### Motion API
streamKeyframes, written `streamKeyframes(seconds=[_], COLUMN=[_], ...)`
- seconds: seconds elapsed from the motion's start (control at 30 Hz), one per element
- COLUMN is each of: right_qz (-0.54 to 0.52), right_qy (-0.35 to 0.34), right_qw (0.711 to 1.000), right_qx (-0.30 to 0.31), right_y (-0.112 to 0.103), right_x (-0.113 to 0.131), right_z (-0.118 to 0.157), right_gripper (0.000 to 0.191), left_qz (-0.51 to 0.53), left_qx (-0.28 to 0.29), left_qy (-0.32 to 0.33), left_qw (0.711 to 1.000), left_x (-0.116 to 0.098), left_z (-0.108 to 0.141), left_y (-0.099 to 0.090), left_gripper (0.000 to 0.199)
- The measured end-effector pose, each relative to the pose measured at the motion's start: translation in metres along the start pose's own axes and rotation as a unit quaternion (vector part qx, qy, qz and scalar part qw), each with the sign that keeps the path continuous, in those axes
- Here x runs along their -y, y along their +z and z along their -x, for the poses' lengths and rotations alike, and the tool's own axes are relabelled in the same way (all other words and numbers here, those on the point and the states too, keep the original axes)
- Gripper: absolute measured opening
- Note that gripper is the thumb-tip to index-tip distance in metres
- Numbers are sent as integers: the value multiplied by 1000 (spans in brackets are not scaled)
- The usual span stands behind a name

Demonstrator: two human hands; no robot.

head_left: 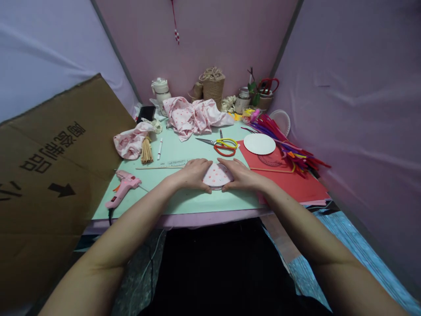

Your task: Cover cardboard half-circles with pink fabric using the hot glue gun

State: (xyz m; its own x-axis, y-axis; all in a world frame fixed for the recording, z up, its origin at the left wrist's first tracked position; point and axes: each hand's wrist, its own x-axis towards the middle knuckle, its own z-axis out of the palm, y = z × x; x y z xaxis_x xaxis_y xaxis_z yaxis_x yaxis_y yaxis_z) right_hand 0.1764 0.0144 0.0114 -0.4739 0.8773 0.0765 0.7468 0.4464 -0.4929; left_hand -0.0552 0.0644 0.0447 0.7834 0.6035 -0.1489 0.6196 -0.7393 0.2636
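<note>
A round, flat disc (217, 175) covered in pink fabric with red dots lies at the front of the table, between my two hands. My left hand (194, 174) grips its left edge, thumb toward me and fingers on the far side. On the opposite edge, my right hand (242, 176) holds it the same way. A thin wooden stick (272, 170) and a clear ruler (177, 162) lie just beyond the hands. Scissors (221, 145) with yellow and red handles rest farther back. To the right, a white oval disc (259, 144) sits partly on red paper (296, 186).
A pink glue gun (123, 188) with a cord lies at left, beside a large cardboard sheet (59, 184). Dotted fabric (197, 116), a bundle of sticks (146, 151), a white pen (160, 149), pipe cleaners (286, 140) and twine (212, 85) surround the work area.
</note>
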Motion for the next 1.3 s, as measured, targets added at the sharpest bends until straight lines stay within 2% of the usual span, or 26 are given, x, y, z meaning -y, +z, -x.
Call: streamKeyframes(seconds=[0.17, 0.33, 0.53, 0.87, 1.17, 1.23, 1.3], right_qz=[4, 8, -2, -23, 3, 0, -3], right_qy=[-5, -17, -20, -14, -16, -20, -12], right_qw=[1000, 1000, 999, 999, 1000, 1000, 1000], right_qx=[6, 4, -33, -30, -24, -22, -24], right_y=[-1, -4, -3, 3, 0, 1, 3], right_x=[-2, -2, 0, -4, -3, -3, -2], right_z=[1, 5, 7, 4, 6, 7, 7], right_gripper=[107, 108, 102, 104, 107, 104, 92], left_qz=[-17, -10, 6, 28, 39, 43, 43], left_qx=[3, -5, -15, -27, -33, -37, -38], left_qy=[7, 0, 4, -11, 14, 14, 14], left_qw=[1000, 1000, 1000, 999, 999, 998, 998], left_x=[-2, -1, 2, 5, 6, 8, 8], left_z=[0, 0, 1, 1, 1, 1, 1], left_y=[0, 3, 6, 13, 14, 16, 16], left_gripper=[87, 94, 96, 106, 98, 98, 99])
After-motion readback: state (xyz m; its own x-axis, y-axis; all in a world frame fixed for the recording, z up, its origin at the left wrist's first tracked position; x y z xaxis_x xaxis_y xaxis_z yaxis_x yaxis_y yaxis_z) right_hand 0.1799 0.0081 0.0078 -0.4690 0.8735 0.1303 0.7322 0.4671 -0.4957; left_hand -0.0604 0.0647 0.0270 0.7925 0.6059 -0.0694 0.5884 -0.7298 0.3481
